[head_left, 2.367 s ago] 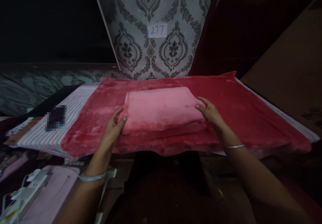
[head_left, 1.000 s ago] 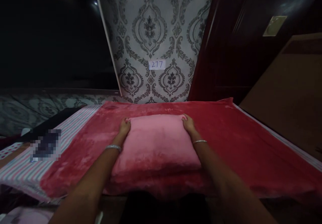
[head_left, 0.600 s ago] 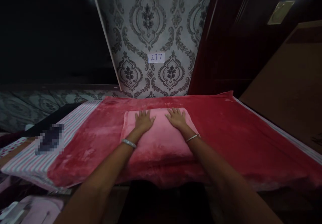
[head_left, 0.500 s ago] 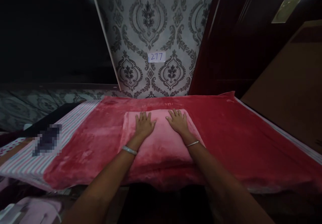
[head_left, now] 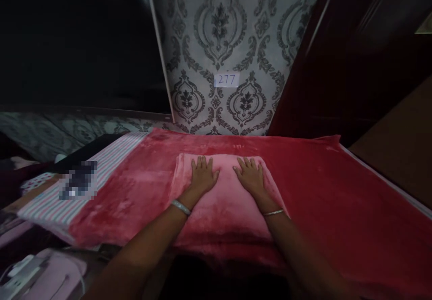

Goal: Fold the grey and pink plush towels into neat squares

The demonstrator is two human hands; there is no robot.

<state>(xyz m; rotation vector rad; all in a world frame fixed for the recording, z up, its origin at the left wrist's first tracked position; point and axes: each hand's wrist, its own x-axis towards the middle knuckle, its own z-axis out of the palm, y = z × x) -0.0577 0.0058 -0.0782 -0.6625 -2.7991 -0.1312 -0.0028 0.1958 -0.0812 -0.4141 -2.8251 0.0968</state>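
Observation:
A pink plush blanket (head_left: pixel 226 201), folded into a thick rectangle, lies in the middle of a red plush cloth (head_left: pixel 324 196). My left hand (head_left: pixel 204 176) rests flat on the blanket's upper left part, fingers spread and pointing away from me. On the upper right part my right hand (head_left: pixel 250 176) lies palm down, its fingers also spread. Neither hand grips anything. Each wrist wears a bangle. The red cloth covers most of the table, over a striped cloth (head_left: pixel 50 208) that shows at the left.
At the back left stands a large dark screen (head_left: pixel 77 43). A paper label marked 277 (head_left: pixel 227 80) is on the patterned wall. A brown cardboard panel (head_left: pixel 401 142) leans at the right. A blurred-out item (head_left: pixel 79 181) lies on the striped cloth. A power strip (head_left: pixel 25 273) sits low at the left.
The whole view has shifted, so the scene appears further right and my hands slightly lower. Both hands stay flat on the folded blanket in about the same places.

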